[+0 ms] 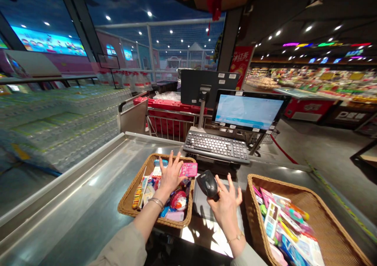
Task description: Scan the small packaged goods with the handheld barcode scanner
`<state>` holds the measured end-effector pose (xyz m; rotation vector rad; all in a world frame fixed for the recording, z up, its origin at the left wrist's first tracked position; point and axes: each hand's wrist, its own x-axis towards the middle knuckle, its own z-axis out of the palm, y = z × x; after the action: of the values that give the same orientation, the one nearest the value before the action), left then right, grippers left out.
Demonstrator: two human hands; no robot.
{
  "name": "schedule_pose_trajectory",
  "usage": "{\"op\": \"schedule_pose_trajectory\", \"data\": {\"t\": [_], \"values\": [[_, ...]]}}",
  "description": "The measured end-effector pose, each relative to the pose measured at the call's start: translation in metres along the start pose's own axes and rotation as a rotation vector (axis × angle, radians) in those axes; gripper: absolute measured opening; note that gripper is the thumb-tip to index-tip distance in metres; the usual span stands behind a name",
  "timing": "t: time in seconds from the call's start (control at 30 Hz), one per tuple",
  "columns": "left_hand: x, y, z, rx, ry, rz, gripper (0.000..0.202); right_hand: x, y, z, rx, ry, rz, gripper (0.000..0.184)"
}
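My left hand point(170, 175) reaches over a wicker basket point(127, 203) full of small packaged goods, fingers spread, thumb and forefinger touching a pink packet point(189, 169) at the basket's far right corner. My right hand point(226, 203) is raised over the counter with fingers apart, its thumb side against a black handheld scanner point(207, 182). A second wicker basket point(326, 219) at the right holds several colourful packets.
A steel checkout counter point(88, 195) runs to the left. Behind the baskets stand a keyboard point(216, 146), a lit screen point(247, 110) and a dark monitor back point(206, 86). Red baskets and a trolley rail lie beyond; shop aisles at the right.
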<state>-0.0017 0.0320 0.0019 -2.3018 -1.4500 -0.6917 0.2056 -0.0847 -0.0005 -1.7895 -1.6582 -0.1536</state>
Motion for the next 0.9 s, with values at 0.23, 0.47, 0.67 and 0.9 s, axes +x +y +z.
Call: {"op": "schedule_pose_trajectory", "data": {"t": [0.23,0.47,0.67,0.9], "values": [[0.0,-0.001,0.001,-0.001,-0.012,-0.012,0.044,0.0,0.0,0.002,-0.005,0.004,-0.017,0.026],[0.002,-0.001,0.002,-0.006,-0.016,-0.006,0.043,-0.001,0.0,0.001,-0.037,-0.01,-0.033,0.024],[0.007,0.005,0.001,-0.029,-0.034,-0.006,0.047,-0.001,0.004,-0.001,-0.074,0.031,0.002,0.028],[0.014,0.017,0.004,-0.056,-0.022,0.025,0.048,-0.003,0.019,-0.006,-0.125,0.096,0.063,0.032]]}}
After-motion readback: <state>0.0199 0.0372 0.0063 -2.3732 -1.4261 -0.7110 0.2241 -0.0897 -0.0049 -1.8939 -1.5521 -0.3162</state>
